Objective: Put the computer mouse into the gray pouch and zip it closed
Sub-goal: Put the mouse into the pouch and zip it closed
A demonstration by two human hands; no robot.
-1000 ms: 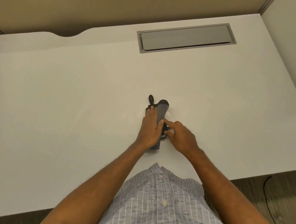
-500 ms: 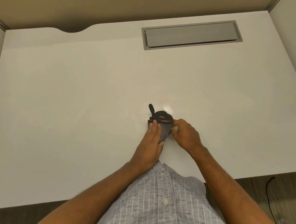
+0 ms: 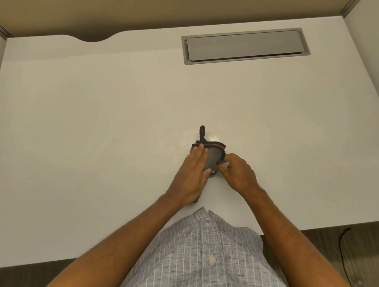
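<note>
The gray pouch (image 3: 213, 157) lies on the white desk (image 3: 89, 130) in front of me, with a black zipper edge and a black loop (image 3: 202, 131) sticking out at its far left corner. My left hand (image 3: 191, 175) lies flat on the pouch's left side and presses it down. My right hand (image 3: 237, 171) pinches the pouch's right edge at the zipper. The pouch's mouth at the far end gapes slightly. No computer mouse is visible; it may be inside the pouch or under my hands.
A gray cable hatch (image 3: 244, 46) is set into the desk at the back. Partition walls close off the left, back and right. A black cable (image 3: 343, 250) lies on the floor at the right, below the desk's near edge.
The pouch has turned from standing on its side to lying flatter. My right hand moved from the pouch's near right side up to its zipper edge. My left hand stays on it.
</note>
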